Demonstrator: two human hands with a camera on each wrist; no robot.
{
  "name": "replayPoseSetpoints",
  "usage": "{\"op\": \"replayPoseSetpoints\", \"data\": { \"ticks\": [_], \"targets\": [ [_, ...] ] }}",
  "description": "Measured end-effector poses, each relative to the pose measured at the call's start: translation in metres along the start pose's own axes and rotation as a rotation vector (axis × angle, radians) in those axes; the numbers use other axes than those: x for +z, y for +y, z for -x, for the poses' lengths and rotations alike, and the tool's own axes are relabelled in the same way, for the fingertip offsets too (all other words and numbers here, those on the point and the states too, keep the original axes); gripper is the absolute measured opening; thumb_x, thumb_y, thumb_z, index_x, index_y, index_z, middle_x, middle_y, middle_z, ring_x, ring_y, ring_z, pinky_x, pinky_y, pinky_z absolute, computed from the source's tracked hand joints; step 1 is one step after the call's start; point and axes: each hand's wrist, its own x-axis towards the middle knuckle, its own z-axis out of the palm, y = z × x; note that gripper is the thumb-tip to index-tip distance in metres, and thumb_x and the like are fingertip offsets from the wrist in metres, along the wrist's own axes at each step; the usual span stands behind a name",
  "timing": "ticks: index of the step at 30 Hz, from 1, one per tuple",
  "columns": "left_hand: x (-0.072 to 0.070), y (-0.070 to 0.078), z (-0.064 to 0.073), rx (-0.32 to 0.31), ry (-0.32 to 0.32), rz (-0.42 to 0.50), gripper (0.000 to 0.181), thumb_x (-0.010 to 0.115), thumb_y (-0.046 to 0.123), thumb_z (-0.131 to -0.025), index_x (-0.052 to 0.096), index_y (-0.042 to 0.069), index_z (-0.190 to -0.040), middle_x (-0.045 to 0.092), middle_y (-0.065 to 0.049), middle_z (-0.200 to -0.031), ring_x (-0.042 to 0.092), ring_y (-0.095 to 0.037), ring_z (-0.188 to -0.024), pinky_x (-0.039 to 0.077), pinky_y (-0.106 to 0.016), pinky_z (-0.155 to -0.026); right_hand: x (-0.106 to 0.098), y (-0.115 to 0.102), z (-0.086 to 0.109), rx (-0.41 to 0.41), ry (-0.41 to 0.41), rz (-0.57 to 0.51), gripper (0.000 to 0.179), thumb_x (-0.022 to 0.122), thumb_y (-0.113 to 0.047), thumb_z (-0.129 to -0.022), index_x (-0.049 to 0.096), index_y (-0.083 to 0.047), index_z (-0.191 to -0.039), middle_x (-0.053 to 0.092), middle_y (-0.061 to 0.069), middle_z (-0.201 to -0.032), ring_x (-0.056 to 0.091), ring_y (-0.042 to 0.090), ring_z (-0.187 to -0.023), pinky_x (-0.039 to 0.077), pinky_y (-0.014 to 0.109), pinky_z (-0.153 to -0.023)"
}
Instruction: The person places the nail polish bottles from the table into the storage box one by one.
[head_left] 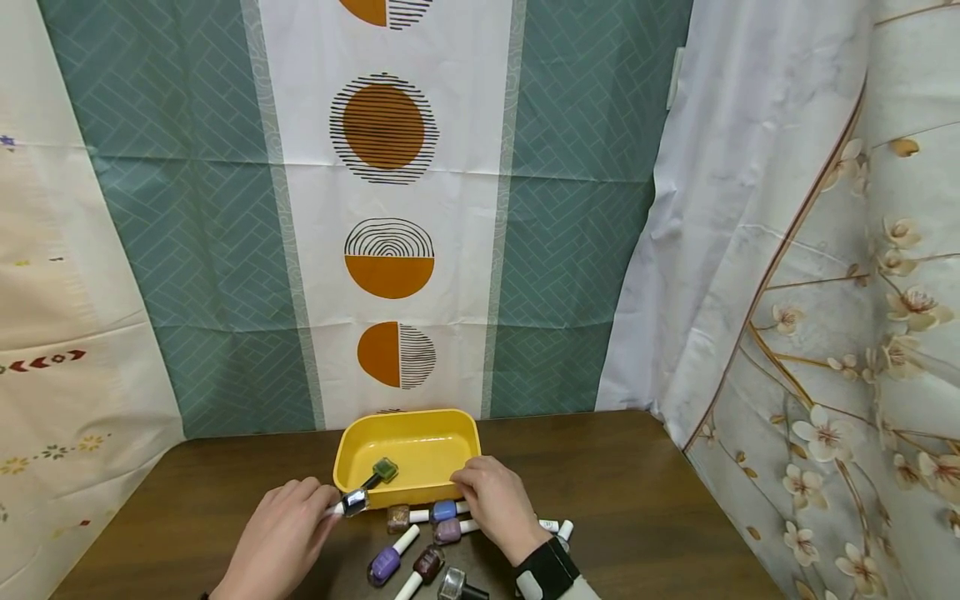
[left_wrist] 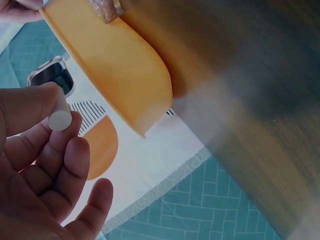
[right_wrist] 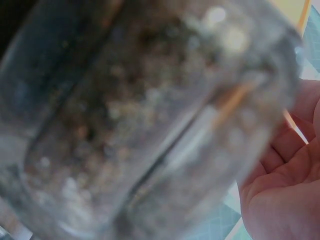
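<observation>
My left hand [head_left: 281,533] pinches the white cap of a dark nail polish bottle [head_left: 356,502] between thumb and fingers, beside the front left corner of a yellow tray [head_left: 408,498]. Inside the tray lies a green nail polish bottle [head_left: 386,470] with a black cap. My right hand [head_left: 498,504] grips the tray's rim at the front right corner. In front of the tray lie a glittery brown bottle [head_left: 398,518], a blue bottle [head_left: 444,511] and a mauve bottle [head_left: 447,532], all with white caps. A blurred glittery bottle [right_wrist: 125,120] fills most of the right wrist view.
Nearer me on the brown table [head_left: 622,508] lie a purple bottle [head_left: 385,567], a dark maroon bottle [head_left: 429,564] and a silvery bottle [head_left: 452,583] with a black cap. White caps [head_left: 565,531] show beyond my right wrist. A patterned curtain [head_left: 405,200] hangs behind the table.
</observation>
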Motion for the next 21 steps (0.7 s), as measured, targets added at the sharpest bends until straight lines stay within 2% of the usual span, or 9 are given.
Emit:
{"op": "replayPoseSetpoints", "data": {
  "ticks": [6, 9, 12, 21],
  "targets": [
    [0.006, 0.001, -0.009, 0.035, 0.113, 0.006, 0.025, 0.096, 0.015, -0.087, 0.072, 0.019, -0.094, 0.055, 0.012, -0.085, 0.053, -0.013, -0.08, 0.054, -0.047, -0.081, 0.001, 0.0, 0.0, -0.008, 0.01, 0.0, 0.009, 0.085, -0.011, -0.099, 0.086, -0.017, -0.106, 0.072, -0.008, -0.097, 0.066, 0.011, -0.095, 0.061, 0.032, -0.086],
    [0.008, 0.002, -0.014, 0.045, 0.145, 0.015, 0.027, 0.098, 0.013, -0.085, 0.073, 0.015, -0.095, 0.057, 0.01, -0.086, 0.055, -0.015, -0.081, 0.055, -0.049, -0.082, 0.001, 0.001, 0.0, -0.005, 0.006, 0.001, 0.009, 0.085, -0.012, -0.099, 0.086, -0.017, -0.106, 0.072, -0.008, -0.097, 0.066, 0.011, -0.095, 0.061, 0.032, -0.086],
    [0.011, 0.001, -0.021, 0.038, 0.14, 0.02, 0.027, 0.098, 0.014, -0.085, 0.074, 0.013, -0.097, 0.059, 0.007, -0.086, 0.056, -0.016, -0.081, 0.056, -0.052, -0.082, 0.002, 0.001, 0.0, 0.004, -0.003, 0.002, 0.009, 0.084, -0.012, -0.099, 0.086, -0.017, -0.107, 0.072, -0.008, -0.098, 0.066, 0.011, -0.095, 0.061, 0.032, -0.087],
    [0.023, -0.001, -0.04, -0.016, 0.055, 0.031, 0.023, 0.095, 0.017, -0.089, 0.073, 0.014, -0.096, 0.059, 0.004, -0.087, 0.057, -0.02, -0.081, 0.056, -0.055, -0.084, 0.001, 0.001, 0.0, -0.001, 0.001, 0.0, 0.01, 0.085, -0.011, -0.099, 0.086, -0.017, -0.106, 0.072, -0.008, -0.098, 0.066, 0.011, -0.096, 0.061, 0.031, -0.087]
  ]
}}
